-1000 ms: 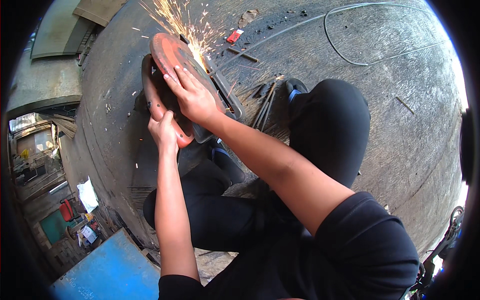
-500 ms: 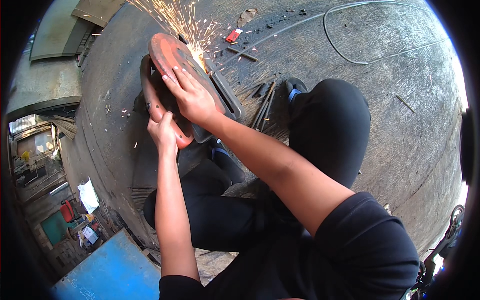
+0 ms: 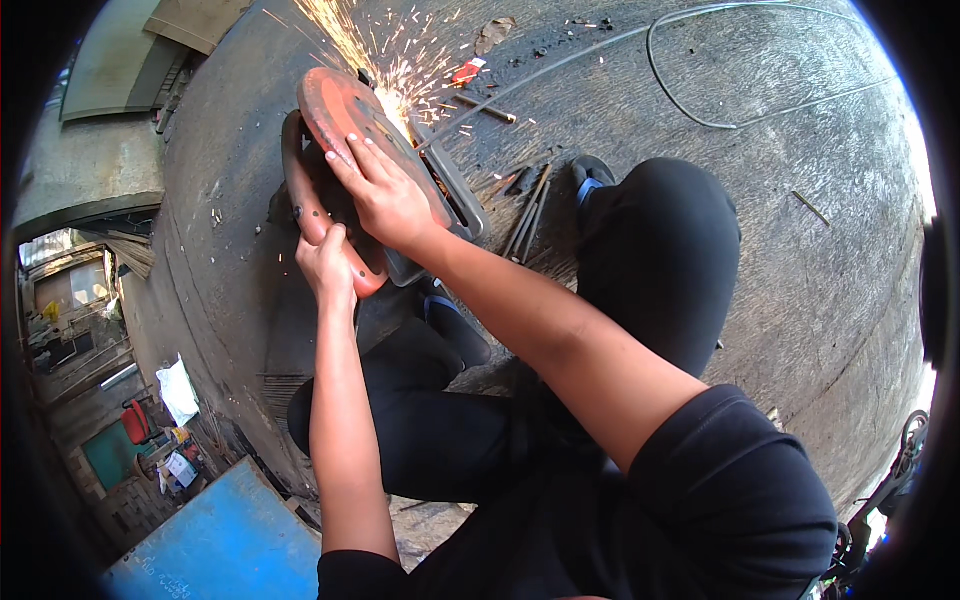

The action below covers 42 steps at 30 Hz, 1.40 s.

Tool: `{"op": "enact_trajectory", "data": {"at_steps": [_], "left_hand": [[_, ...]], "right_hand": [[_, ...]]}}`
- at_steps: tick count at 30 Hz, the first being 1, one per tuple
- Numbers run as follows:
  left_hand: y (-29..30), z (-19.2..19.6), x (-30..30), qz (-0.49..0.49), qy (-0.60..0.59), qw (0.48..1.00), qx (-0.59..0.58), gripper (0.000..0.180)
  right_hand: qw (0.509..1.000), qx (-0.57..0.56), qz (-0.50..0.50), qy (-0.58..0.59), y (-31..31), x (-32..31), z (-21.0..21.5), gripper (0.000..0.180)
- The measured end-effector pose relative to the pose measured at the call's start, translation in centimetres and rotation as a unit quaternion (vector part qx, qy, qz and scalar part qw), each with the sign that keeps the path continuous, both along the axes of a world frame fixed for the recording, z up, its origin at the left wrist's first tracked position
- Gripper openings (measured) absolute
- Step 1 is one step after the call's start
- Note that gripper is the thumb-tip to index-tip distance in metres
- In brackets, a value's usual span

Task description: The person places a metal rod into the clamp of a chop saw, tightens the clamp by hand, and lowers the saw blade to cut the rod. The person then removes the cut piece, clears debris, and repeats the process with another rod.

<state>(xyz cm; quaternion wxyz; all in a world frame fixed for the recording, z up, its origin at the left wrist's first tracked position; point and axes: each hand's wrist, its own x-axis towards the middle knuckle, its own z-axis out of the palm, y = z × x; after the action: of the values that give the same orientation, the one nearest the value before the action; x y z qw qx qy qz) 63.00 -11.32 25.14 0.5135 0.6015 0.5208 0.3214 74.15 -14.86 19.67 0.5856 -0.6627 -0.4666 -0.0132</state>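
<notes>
A cut-off saw with a red blade guard [image 3: 340,115] sits on the concrete floor in front of me, throwing orange sparks [image 3: 385,60] up and away. My left hand [image 3: 325,262] is closed around the saw's red handle [image 3: 300,200]. My right hand [image 3: 385,195] lies flat with spread fingers on the side of the guard, above the dark metal base [image 3: 460,205]. I am crouched, with my knees in black trousers under my arms.
Thin metal rods [image 3: 530,215] lie beside the saw near my blue-and-black shoe [image 3: 590,175]. A grey cable [image 3: 700,110] loops over the concrete at the upper right. A blue panel [image 3: 220,545] lies at the lower left.
The spray of sparks has shifted and grown a little brighter at the blade. Both hands stay in the same places on the saw.
</notes>
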Motion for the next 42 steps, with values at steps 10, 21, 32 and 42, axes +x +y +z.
{"op": "enact_trajectory", "data": {"at_steps": [10,21,32,42], "left_hand": [[-0.03,0.06,-0.17,0.000,0.005,1.000,0.005,0.043],[-0.18,0.21,0.06,0.013,0.009,1.000,0.012,0.041],[-0.11,-0.36,0.02,0.012,0.018,1.000,0.013,0.041],[0.04,-0.34,-0.32,0.002,0.010,1.000,0.020,0.042]], "right_hand": [[1.000,0.014,0.007,0.013,-0.10,-0.07,0.37,0.062],[1.000,0.007,-0.003,0.000,0.19,-0.08,-0.09,0.062],[1.000,0.009,-0.009,-0.002,0.16,0.02,-0.39,0.060],[1.000,0.020,0.000,0.006,0.05,-0.10,0.08,0.060]]}}
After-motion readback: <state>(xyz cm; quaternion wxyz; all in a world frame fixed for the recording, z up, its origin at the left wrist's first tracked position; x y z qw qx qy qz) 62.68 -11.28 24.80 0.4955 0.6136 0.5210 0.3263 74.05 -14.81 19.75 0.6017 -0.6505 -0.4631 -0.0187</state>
